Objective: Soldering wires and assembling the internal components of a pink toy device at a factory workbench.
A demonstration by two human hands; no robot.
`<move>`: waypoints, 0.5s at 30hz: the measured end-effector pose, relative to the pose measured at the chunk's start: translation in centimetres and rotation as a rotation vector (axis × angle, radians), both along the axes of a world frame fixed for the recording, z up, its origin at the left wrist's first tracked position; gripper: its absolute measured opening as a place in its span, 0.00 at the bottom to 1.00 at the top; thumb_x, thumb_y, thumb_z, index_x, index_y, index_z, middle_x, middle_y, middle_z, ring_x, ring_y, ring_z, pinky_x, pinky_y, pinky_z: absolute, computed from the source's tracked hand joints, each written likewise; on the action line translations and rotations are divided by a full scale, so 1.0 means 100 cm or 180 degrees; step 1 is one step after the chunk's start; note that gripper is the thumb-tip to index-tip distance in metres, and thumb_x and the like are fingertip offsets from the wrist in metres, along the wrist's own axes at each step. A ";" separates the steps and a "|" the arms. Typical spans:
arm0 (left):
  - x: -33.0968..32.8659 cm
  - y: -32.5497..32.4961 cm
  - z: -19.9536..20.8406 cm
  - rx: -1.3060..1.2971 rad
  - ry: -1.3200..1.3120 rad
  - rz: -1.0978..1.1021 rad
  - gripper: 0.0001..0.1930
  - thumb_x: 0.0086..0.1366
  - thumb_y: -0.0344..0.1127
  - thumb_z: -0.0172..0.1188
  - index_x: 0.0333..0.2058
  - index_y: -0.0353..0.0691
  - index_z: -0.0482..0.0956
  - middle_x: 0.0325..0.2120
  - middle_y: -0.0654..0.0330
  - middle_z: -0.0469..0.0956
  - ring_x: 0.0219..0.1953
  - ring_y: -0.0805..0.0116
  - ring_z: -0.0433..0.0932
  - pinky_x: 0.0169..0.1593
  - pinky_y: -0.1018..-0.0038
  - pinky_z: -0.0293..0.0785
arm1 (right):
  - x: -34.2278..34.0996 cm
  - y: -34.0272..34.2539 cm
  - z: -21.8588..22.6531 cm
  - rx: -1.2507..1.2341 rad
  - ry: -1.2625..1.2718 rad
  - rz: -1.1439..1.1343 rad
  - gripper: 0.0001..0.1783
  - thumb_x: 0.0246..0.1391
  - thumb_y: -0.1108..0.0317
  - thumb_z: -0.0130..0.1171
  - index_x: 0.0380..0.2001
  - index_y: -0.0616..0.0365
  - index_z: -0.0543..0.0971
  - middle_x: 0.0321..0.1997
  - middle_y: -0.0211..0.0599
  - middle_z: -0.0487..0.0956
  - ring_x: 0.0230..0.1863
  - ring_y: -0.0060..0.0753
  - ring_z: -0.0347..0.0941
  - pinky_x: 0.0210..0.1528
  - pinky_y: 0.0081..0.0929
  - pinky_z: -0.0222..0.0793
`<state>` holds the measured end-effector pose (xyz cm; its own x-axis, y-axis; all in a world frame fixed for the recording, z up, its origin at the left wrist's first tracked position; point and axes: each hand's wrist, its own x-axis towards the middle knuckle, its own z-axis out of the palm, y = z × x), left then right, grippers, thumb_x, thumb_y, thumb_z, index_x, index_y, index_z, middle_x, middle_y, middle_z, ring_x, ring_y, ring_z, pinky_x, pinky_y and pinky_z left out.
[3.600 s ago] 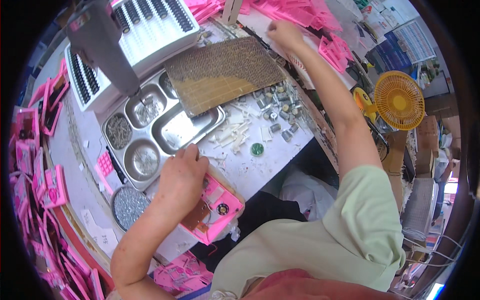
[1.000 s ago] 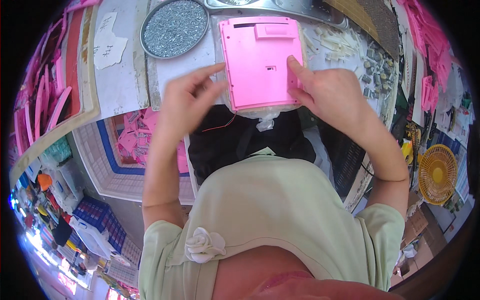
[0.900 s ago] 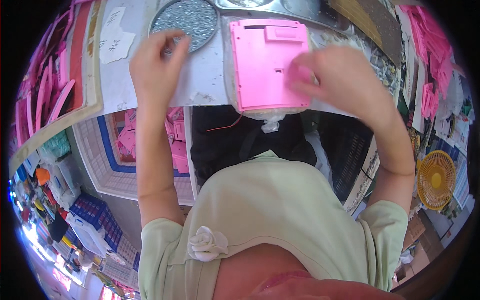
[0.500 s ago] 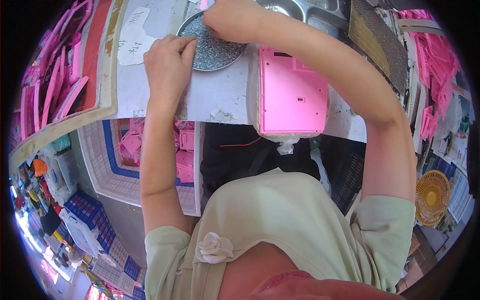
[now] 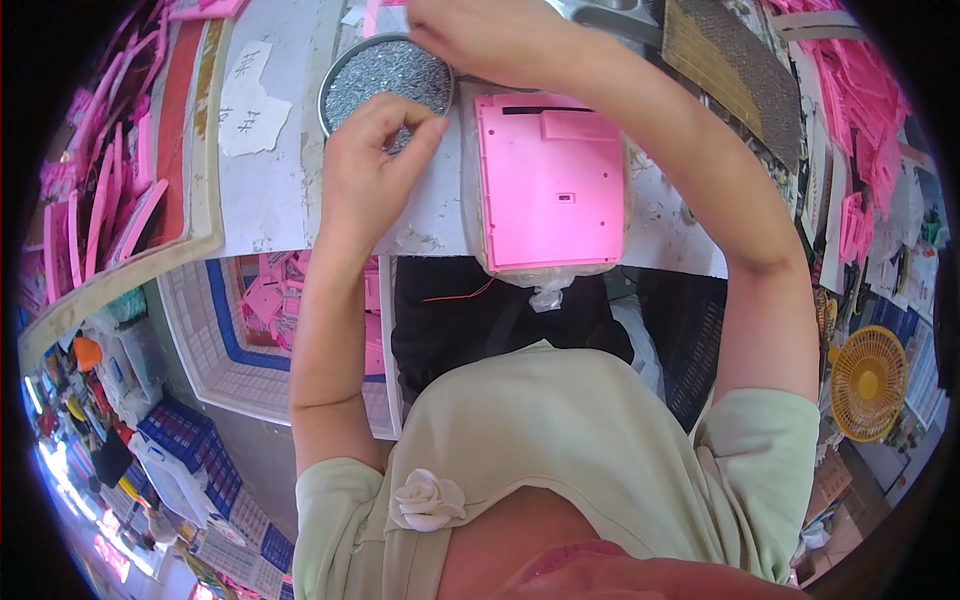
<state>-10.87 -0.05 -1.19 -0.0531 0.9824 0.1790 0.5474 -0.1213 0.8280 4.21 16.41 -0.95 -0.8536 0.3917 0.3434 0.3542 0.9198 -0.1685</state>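
Note:
A round metal dish point(image 5: 326, 98) full of small silvery screws point(image 5: 385, 75) sits on the worktop at the top. My left hand point(image 5: 375, 160) is over the dish's near edge, fingers curled and thumb and fingertips drawn together; whatever they may hold is too small to make out. By the dish's far right rim is my right hand point(image 5: 455, 30), its fingers bent, blurred and partly cut off by the picture's top edge. A flat pink plastic panel point(image 5: 555, 190) with small holes and a dark slot lies right of the dish, on a pad wrapped in clear plastic.
Stacked pink plastic parts point(image 5: 110, 190) stand at the left, with more pink parts point(image 5: 855, 130) at the far right. A white crate point(image 5: 215, 350) of pink pieces is below the worktop. Metal trays point(image 5: 610, 15) and a brown mesh board point(image 5: 725, 75) lie beyond my right arm.
My left hand has gone from the dish's left rim to over its near part. My right hand has shifted from above the screws to the right rim. The whole view has shifted slightly.

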 end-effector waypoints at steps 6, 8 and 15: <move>0.014 -0.015 -0.008 -0.0439 -0.0993 -0.0128 0.03 0.62 0.26 0.66 0.32 0.35 0.81 0.27 0.64 0.76 0.30 0.73 0.69 0.37 0.74 0.67 | 0.149 -0.027 0.043 -0.1251 0.0225 -0.0653 0.08 0.59 0.65 0.63 0.34 0.59 0.82 0.33 0.40 0.81 0.41 0.47 0.76 0.44 0.40 0.72; 0.020 -0.018 -0.009 -0.0174 -0.0494 -0.0043 0.03 0.64 0.26 0.64 0.34 0.34 0.81 0.27 0.62 0.77 0.29 0.73 0.70 0.36 0.74 0.67 | 0.162 -0.031 0.037 -0.1223 -0.0157 -0.0623 0.07 0.60 0.66 0.63 0.34 0.59 0.81 0.35 0.40 0.80 0.43 0.46 0.75 0.46 0.39 0.72; 0.023 -0.022 -0.010 -0.0135 -0.0233 0.0016 0.04 0.68 0.26 0.62 0.36 0.33 0.84 0.31 0.61 0.81 0.32 0.75 0.74 0.38 0.77 0.69 | 0.156 -0.026 0.038 -0.0454 -0.0514 -0.0049 0.05 0.54 0.69 0.65 0.32 0.57 0.82 0.34 0.34 0.80 0.45 0.40 0.75 0.47 0.39 0.75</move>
<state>-8.54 -2.26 -2.22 -0.0695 0.9887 0.1327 0.4857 -0.0827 0.8702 19.85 13.76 2.82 -0.8866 0.4400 0.1428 0.4011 0.8850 -0.2365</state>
